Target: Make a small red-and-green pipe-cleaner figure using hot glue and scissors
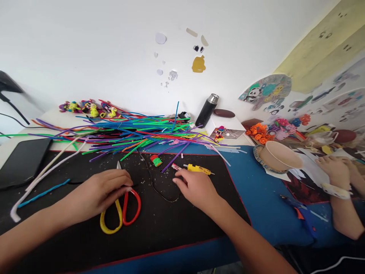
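Note:
My left hand (102, 190) is closed, thumb against fingers, above scissors with one yellow and one red handle (139, 209). A thin black pipe cleaner (75, 183) shows on both sides of this hand, pinched in its fingers. My right hand (198, 190) holds nothing; its thumb and index finger are apart beside a small pink-and-white item (176, 166) and a yellow glue gun-like tool (198, 169). Between the hands, farther back, lies a green-and-red coiled piece (156, 160). A blue pipe cleaner (45, 193) rests left of my left hand.
A large pile of coloured pipe cleaners (128, 133) spans the back. Behind are small figures (92, 109), a black flask (207, 110) and a white box (232, 123). A phone (24, 160) lies left. At right are a bowl (281, 156), a blue tool (305, 220) and another person's hands (333, 171).

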Tool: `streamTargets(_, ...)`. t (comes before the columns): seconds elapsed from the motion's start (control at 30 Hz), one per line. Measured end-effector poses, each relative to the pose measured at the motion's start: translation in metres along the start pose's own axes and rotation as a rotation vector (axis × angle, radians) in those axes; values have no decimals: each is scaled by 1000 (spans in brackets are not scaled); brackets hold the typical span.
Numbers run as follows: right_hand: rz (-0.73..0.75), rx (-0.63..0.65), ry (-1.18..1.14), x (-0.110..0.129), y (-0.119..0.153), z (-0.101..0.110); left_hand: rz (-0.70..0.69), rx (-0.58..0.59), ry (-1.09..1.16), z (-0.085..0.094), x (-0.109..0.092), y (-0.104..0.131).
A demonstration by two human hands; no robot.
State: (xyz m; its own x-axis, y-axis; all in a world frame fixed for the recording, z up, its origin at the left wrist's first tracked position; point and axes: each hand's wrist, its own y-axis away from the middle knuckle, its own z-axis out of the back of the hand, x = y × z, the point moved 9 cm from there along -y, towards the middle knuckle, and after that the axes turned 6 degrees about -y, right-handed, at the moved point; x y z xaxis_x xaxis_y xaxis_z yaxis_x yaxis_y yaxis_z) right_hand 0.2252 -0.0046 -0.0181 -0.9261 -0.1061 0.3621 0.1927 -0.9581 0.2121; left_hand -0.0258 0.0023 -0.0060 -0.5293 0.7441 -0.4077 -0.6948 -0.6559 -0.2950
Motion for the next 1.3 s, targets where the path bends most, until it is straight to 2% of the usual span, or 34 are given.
streamTargets(0.13,-83,-39,178,-7,-27,6,-39,-139,21,39,-1,-30)
streamTargets(0.23,-93,20,250,-7,-39,-2,-17,-258,14,63,-1,-52)
streamTargets(0.37,-80,56,264,1,-43,-10,-10,-348,12,78,-8,-76)
streamTargets(0.43,-70,63,245,3,-43,-12,18,-357,28,79,-6,-83)
streamTargets(0.5,-68,56,206,3,-42,-13,73,-295,70,71,3,-87)
streamTargets(0.6,-85,6,155,-2,-44,-7,178,-143,142,48,26,-88)
streamTargets(0.7,-111,-59,147,-13,-50,9,225,-55,161,26,43,-86)
streamTargets(0.77,-123,-104,150,-23,-56,23,223,-37,146,13,48,-87)
streamTargets(0.83,-158,-128,147,-38,-64,37,165,-67,128,4,42,-90)
streamTargets(0.93,-224,-190,116,-61,-75,53,-20,-70,127,-13,20,-93)
streamTargets(1.03,-235,-220,62,-70,-79,52,-122,-17,119,-31,7,-91)
streamTargets(1.1,-178,-247,-65,-63,-77,45,-156,24,109,-42,5,-89)
streamTargets(1.17,-90,-220,-157,-46,-73,32,-169,55,102,-49,6,-87)
streamTargets(1.3,35,-140,-75,-7,-65,11,-118,85,115,-51,13,-87)
